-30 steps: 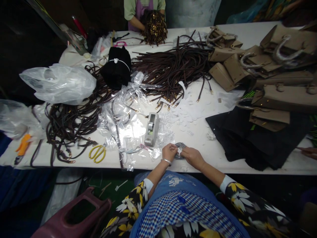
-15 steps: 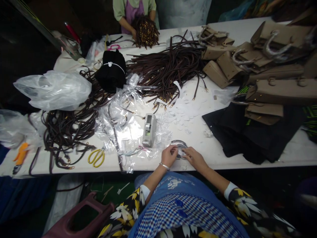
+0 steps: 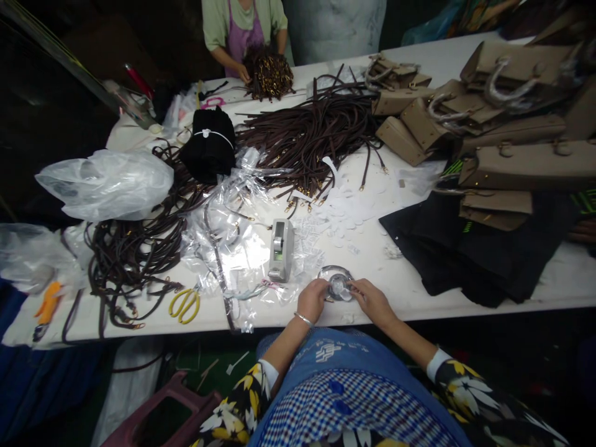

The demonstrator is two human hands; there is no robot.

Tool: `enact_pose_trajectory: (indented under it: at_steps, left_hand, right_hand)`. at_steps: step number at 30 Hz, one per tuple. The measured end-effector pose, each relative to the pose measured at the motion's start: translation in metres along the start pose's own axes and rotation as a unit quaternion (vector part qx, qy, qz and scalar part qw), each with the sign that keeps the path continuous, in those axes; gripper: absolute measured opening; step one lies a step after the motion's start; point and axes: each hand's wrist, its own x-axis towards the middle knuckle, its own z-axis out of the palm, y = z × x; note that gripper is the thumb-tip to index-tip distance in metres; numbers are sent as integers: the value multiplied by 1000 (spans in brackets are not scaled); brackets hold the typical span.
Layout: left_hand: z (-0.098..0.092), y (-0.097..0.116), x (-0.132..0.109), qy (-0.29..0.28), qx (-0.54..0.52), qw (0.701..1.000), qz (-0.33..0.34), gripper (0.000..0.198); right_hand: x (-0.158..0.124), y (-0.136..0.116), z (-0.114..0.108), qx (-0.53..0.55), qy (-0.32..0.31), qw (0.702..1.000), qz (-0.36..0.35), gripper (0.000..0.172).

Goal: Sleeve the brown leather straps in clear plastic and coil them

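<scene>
At the near edge of the table lies a round, dark, shiny coil [image 3: 338, 270] with clear plastic over its middle; it looks like a coiled strap in a bag, though its kind is hard to make out. My left hand [image 3: 313, 300] pinches its left side, fingers closed. On the opposite side my right hand [image 3: 371, 300] has thumb and fingertips closed on the plastic. A grey tape dispenser [image 3: 282, 251] stands just beyond my left hand. Small clear stickers or packets [image 3: 310, 239] are scattered beside the dispenser.
Dark brown straps [image 3: 311, 130] with gold clasps heap across the middle, more straps [image 3: 135, 248] at left. Beige handbags [image 3: 526, 164] and black cloth [image 3: 470, 254] lie right. Yellow-handled scissors [image 3: 185, 305] and an orange-handled tool [image 3: 48, 304] lie near the edge. A co-worker [image 3: 244, 37] handles bundled straps opposite.
My hands have drawn slightly apart, showing more of the coil's plastic-covered middle. The view has shifted a little. The co-worker's hand has moved on the strap bundle.
</scene>
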Motion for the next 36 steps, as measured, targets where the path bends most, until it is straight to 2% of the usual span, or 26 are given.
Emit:
enact_pose_trajectory:
  at_steps: [6, 12, 15, 18, 21, 24, 26, 29, 33, 36]
  left_hand:
    - [14, 6, 0, -73, 106, 990, 61, 30]
    - [-9, -4, -4, -113, 160, 975, 101, 41]
    - [-18, -12, -3, -134, 164, 972, 105, 35]
    - [-18, -15, -1, -132, 155, 975, 88, 36]
    - [-9, -8, -1, -107, 128, 984, 58, 42]
    - [6, 5, -4, -90, 83, 992, 34, 41]
    - [12, 11, -5, -94, 54, 994, 33, 31]
    - [6, 15, 0, -105, 32, 993, 49, 25]
    - [-12, 19, 26, -90, 57, 991, 75, 30]
    - [-8, 32, 56, -110, 100, 982, 113, 38]
  right_hand:
    - [-14, -3, 7, 56, 56, 994, 75, 24]
    - [-24, 2, 12, 147, 62, 969, 188, 22]
    - [-30, 1, 19, 231, 0, 935, 269, 22]
    - [-34, -9, 28, 325, -65, 887, 321, 28]
    - [-35, -25, 35, 405, -71, 849, 332, 36]
    - [-33, -41, 41, 462, -30, 827, 317, 46]
    - [-31, -49, 47, 482, 16, 820, 308, 47]
    - [-28, -54, 56, 484, 93, 814, 306, 46]
    - [-24, -54, 69, 457, 171, 815, 312, 48]
    - [-22, -54, 77, 434, 216, 818, 311, 53]
